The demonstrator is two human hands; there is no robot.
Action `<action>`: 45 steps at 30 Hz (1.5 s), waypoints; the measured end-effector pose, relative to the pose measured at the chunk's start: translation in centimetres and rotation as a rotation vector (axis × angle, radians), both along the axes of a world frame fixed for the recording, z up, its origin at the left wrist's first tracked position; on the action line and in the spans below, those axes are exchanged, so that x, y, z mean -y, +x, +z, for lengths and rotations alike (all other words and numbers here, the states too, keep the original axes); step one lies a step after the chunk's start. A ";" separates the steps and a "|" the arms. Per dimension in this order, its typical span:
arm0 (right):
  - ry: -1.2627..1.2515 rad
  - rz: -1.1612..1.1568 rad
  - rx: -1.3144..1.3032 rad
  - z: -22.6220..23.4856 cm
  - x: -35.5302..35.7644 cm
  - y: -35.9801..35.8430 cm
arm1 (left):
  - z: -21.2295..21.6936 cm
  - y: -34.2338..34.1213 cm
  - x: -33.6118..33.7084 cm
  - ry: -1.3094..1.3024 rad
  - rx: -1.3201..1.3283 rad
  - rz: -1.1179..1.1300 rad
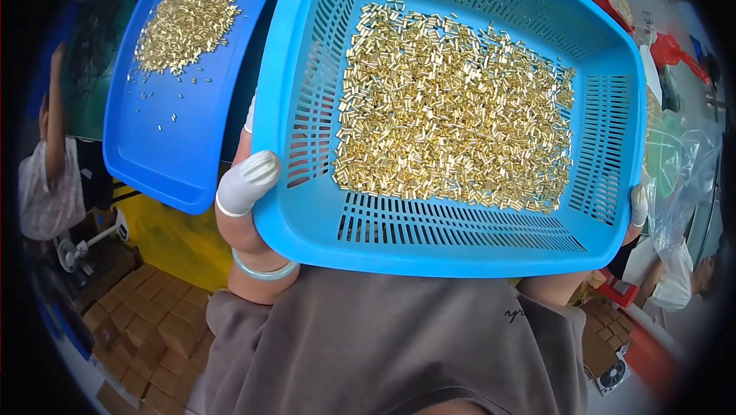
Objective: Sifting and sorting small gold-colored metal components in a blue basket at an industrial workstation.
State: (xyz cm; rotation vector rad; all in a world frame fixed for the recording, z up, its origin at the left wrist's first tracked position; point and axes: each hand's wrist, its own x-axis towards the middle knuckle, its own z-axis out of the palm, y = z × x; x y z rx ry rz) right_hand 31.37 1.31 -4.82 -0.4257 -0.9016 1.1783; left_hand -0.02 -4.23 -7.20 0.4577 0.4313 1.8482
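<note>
A light blue plastic basket (452,258) with slotted walls fills the middle of the view, held in front of my body. A thick layer of tiny gold metal cylinders (456,108) covers its bottom. My left hand (249,181) grips the left rim; a white finger cover is on the thumb, and the other fingers are mostly hidden under the basket. At the right rim, only a white-covered fingertip of my right hand (639,206) shows, closed on the edge. Just left of the basket lies a darker blue tray (172,166) with a heap of similar gold pieces (188,22).
Brown cardboard boxes (165,331) are stacked at the lower left near a white fan-like object (73,250). Another person (54,185) is at the far left. Clear plastic bags (686,173) hang at the right, beside another person's white sleeve (675,281).
</note>
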 end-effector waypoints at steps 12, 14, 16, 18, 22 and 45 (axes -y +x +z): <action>-0.157 -0.041 -0.025 1.5 -0.1 1.0 | -0.1 0.0 -0.3 0.148 -0.085 -0.063; -0.176 -0.076 -0.035 1.9 -0.5 1.8 | 0.2 0.4 -0.2 0.208 -0.129 -0.132; -0.214 -0.121 -0.009 1.9 -0.7 2.7 | 1.4 1.7 -0.4 0.137 -0.124 -0.046; -0.234 -0.145 -0.003 2.1 -0.9 3.4 | 2.2 2.5 -0.7 0.103 -0.127 -0.006; -0.247 -0.081 -0.057 2.5 -1.2 4.2 | 3.1 3.5 -1.1 0.080 -0.132 -0.004; -0.132 0.013 -0.156 1.3 -1.0 4.3 | 2.4 4.8 -0.2 0.140 -0.250 0.133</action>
